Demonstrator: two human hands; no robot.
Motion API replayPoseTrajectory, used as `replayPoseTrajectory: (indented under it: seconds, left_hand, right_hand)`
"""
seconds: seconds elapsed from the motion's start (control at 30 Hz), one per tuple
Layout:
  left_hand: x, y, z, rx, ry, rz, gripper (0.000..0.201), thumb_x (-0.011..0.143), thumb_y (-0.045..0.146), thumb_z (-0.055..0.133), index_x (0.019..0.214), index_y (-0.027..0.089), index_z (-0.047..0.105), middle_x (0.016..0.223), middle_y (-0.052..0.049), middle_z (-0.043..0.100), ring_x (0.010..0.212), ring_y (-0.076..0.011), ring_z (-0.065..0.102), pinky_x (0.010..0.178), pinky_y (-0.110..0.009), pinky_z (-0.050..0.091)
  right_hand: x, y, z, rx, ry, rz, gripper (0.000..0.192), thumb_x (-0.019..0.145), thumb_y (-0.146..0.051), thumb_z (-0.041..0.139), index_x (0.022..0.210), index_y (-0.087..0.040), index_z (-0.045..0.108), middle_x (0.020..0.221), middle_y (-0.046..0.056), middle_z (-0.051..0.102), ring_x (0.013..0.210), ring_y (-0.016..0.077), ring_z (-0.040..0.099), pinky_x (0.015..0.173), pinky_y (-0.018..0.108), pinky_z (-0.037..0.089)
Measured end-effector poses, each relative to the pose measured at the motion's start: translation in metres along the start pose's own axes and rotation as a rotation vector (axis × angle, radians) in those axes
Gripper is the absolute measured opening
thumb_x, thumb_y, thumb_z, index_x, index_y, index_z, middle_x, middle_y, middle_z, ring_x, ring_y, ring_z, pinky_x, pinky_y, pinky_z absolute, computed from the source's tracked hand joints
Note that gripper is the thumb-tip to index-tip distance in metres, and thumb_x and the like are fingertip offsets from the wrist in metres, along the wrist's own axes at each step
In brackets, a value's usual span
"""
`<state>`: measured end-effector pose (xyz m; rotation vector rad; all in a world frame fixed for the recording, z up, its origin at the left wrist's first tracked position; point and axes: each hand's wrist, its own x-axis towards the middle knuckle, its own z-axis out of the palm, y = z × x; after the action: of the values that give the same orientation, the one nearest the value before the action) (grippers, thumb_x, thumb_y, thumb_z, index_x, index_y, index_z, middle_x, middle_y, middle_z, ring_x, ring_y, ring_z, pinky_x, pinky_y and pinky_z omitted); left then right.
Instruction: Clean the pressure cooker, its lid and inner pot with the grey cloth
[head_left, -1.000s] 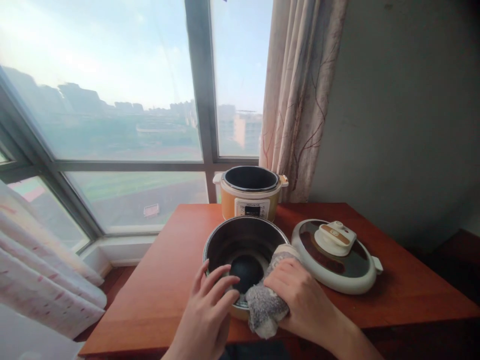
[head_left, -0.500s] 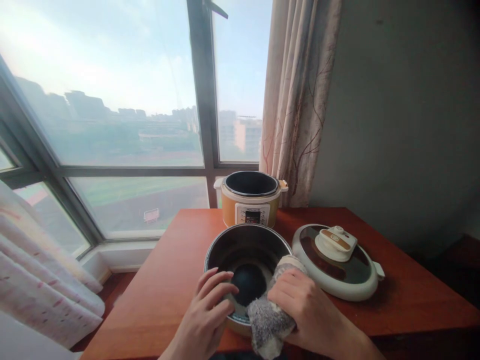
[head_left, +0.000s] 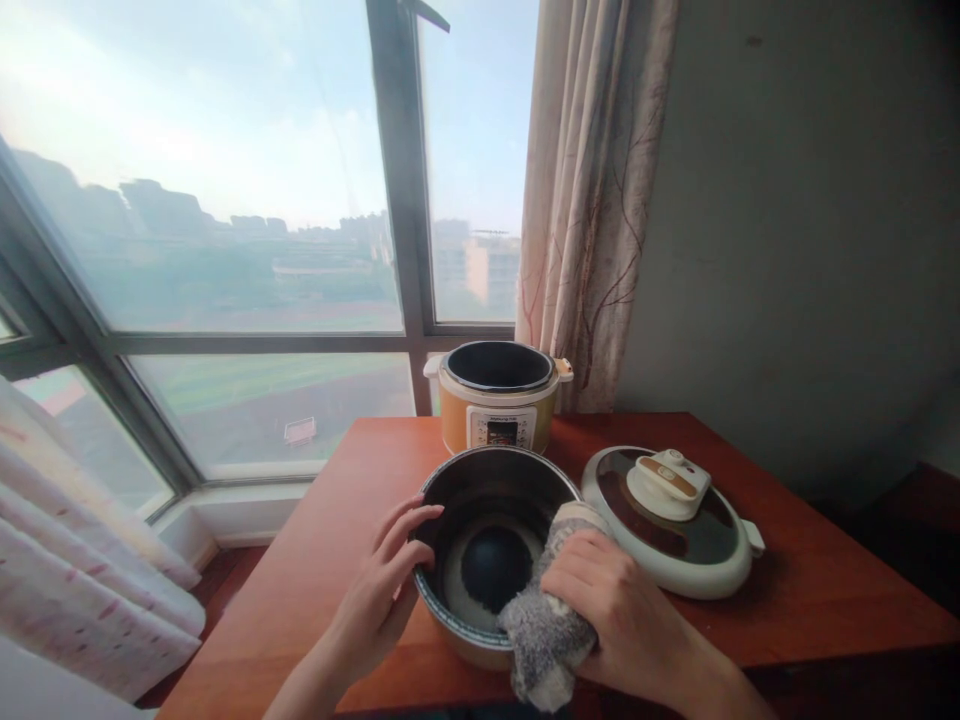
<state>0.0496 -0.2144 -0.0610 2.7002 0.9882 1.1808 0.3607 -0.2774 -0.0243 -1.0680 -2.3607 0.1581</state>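
A dark-lined inner pot [head_left: 480, 635] stands near the front of the table, its mouth facing up. My left hand [head_left: 375, 590] is at the pot's left rim, with fingertips hooked over the edge. On the opposite side, my right hand [head_left: 607, 600] is closed around a fuzzy grey-and-cream cloth [head_left: 551, 635]. The cloth drapes over the front right rim, partly inside and partly outside the pot. Behind the pot sits the electric pressure cooker body [head_left: 457, 405], uncovered, with a control panel on its front.
A round cooker lid [head_left: 705, 580] with a white knob rests on the reddish-brown wooden table [head_left: 300, 600], to the right of the pot. Beyond the table are a large window [head_left: 255, 250], curtains [head_left: 592, 200] and a grey wall [head_left: 795, 250].
My left hand has shifted left, from over the near left part of the pot's mouth to its left rim. My right hand stays with the cloth at the right rim.
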Motion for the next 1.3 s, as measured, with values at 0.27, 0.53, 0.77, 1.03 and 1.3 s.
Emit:
replayPoseTrajectory:
  seconds: [0.27, 0.53, 0.77, 1.03, 1.3]
  left_hand:
    - [-0.008, 0.069, 0.017, 0.222, -0.014, 0.16, 0.027, 0.08, 0.008, 0.048, 0.099, 0.023, 0.061, 0.135, -0.006, 0.064, 0.143, -0.0242, 0.04, 0.125, -0.049, 0.014]
    - [0.003, 0.087, 0.013, 0.319, 0.008, 0.084, 0.022, 0.08, 0.016, 0.051, 0.097, 0.023, 0.064, 0.123, -0.004, 0.071, 0.124, -0.0236, 0.057, 0.122, -0.038, 0.021]
    - [0.007, 0.078, 0.006, 0.217, 0.118, 0.068, 0.024, 0.084, 0.005, 0.046, 0.082, 0.023, 0.06, 0.122, -0.004, 0.069, 0.124, -0.0204, 0.055, 0.109, -0.039, 0.04]
    - [0.009, 0.011, -0.006, 0.128, 0.049, 0.103, 0.026, 0.084, 0.002, 0.044, 0.078, 0.022, 0.06, 0.127, -0.006, 0.065, 0.13, -0.0224, 0.052, 0.101, -0.042, 0.05]
    - [0.008, -0.008, -0.004, 0.187, -0.01, -0.008, 0.029, 0.078, -0.001, 0.043, 0.082, 0.022, 0.062, 0.137, -0.009, 0.061, 0.134, -0.0255, 0.05, 0.1, -0.043, 0.053]
  right_hand:
    - [0.004, -0.009, 0.008, -0.086, -0.031, 0.028, 0.012, 0.081, -0.032, 0.067, 0.084, -0.022, 0.061, 0.085, 0.002, 0.067, 0.085, 0.0223, 0.056, 0.084, 0.038, 0.037]
    - [0.009, -0.025, 0.022, -0.173, 0.033, 0.018, 0.02, 0.08, -0.038, 0.068, 0.076, -0.022, 0.056, 0.079, 0.001, 0.065, 0.078, 0.0211, 0.055, 0.076, 0.037, 0.034]
    - [0.005, -0.017, 0.009, -0.114, -0.045, -0.016, 0.02, 0.081, -0.038, 0.07, 0.083, -0.022, 0.059, 0.085, 0.001, 0.067, 0.083, 0.0215, 0.056, 0.078, 0.036, 0.036]
    - [0.005, 0.007, -0.014, 0.008, -0.065, -0.025, 0.015, 0.081, -0.024, 0.071, 0.094, -0.022, 0.064, 0.093, 0.003, 0.069, 0.092, 0.021, 0.057, 0.09, 0.037, 0.041]
    - [0.005, 0.003, -0.007, 0.006, -0.006, 0.029, 0.017, 0.076, -0.02, 0.071, 0.091, -0.022, 0.063, 0.091, 0.002, 0.067, 0.092, 0.0219, 0.055, 0.087, 0.036, 0.041]
